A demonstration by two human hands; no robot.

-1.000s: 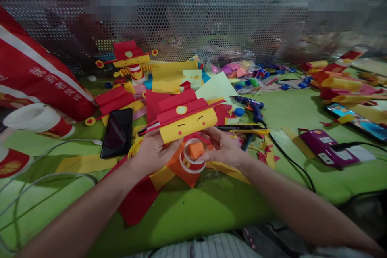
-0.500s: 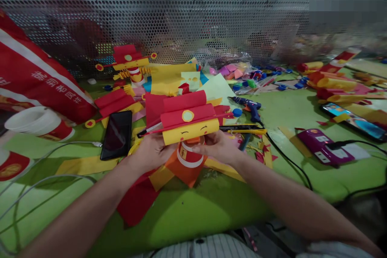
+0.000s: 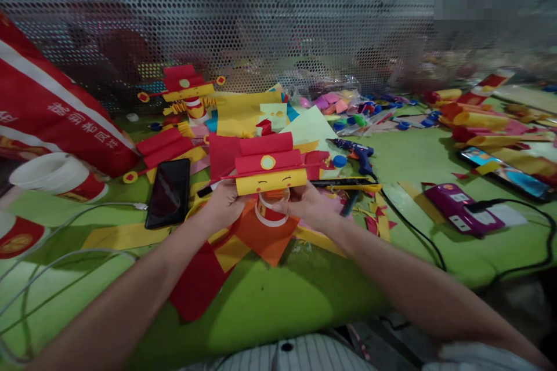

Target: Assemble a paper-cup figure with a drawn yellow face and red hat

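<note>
Between my hands is a paper figure head [image 3: 272, 181], a yellow roll with a drawn smiling face below a red rolled hat with a pale round badge. It sits over a red and white paper cup [image 3: 270, 213], which stands on orange paper [image 3: 268, 243]. My left hand [image 3: 227, 204] is closed at the left end of the yellow roll. My right hand [image 3: 311, 207] grips the roll's right end, its thumb reaching to the cup's side. A finished-looking figure of the same kind [image 3: 188, 93] stands at the back left.
A black phone [image 3: 168, 192] and stacked paper cups [image 3: 58, 177] are on the left, by a red bag [image 3: 56, 104]. A glue gun [image 3: 354, 151], a purple power socket [image 3: 463, 208] and its cables lie to the right. Paper scraps and sheets surround the cup.
The paper head has levelled from a tilt and shifted slightly left, sitting straighter above the cup. Both hands still hold its ends.
</note>
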